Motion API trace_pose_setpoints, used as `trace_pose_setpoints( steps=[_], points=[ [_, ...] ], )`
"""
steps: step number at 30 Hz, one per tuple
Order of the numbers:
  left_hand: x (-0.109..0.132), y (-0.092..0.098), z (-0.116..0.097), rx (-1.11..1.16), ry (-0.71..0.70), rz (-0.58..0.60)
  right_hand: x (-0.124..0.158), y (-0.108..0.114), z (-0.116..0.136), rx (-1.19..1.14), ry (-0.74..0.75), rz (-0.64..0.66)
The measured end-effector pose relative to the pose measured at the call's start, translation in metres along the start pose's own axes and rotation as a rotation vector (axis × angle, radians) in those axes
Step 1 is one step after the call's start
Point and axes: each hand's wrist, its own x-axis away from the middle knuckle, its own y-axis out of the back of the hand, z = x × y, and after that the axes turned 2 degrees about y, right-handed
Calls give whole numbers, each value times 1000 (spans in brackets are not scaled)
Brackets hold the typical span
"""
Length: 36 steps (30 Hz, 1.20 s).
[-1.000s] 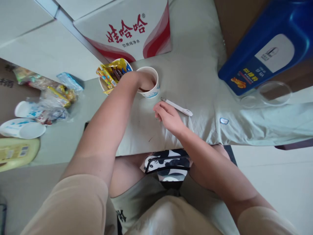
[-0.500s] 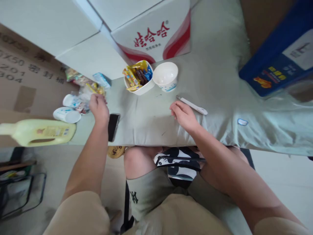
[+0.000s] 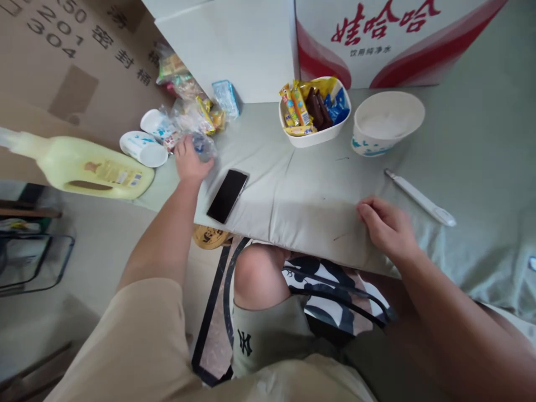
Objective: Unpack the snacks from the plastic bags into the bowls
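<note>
Pale floor (image 3: pixel 104 240) beside a cloth-covered table (image 3: pixel 301 187)

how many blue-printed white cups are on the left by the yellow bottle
2. The front cup lies on its side just beyond the bottle; the rear cup is behind it, beside the clear plastic near the left hand. More could be hidden under that plastic.

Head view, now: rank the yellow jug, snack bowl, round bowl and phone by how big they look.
1. Yellow jug
2. Snack bowl and round bowl, too alike to rank
3. Phone
</note>
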Motion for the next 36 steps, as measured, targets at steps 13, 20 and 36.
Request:
trace_pose_setpoints(
  steps=[13,20,36],
  points=[
    [2,-12,-12,79,71,-69,-2,-9,4,126,-60,-9],
    [84,-37,-124,279,-196,283,4,-9,4,72,9,18],
    [185,-92,-236,1159,-49,980,-2,16,-20,-96,345,-105]
  ],
)
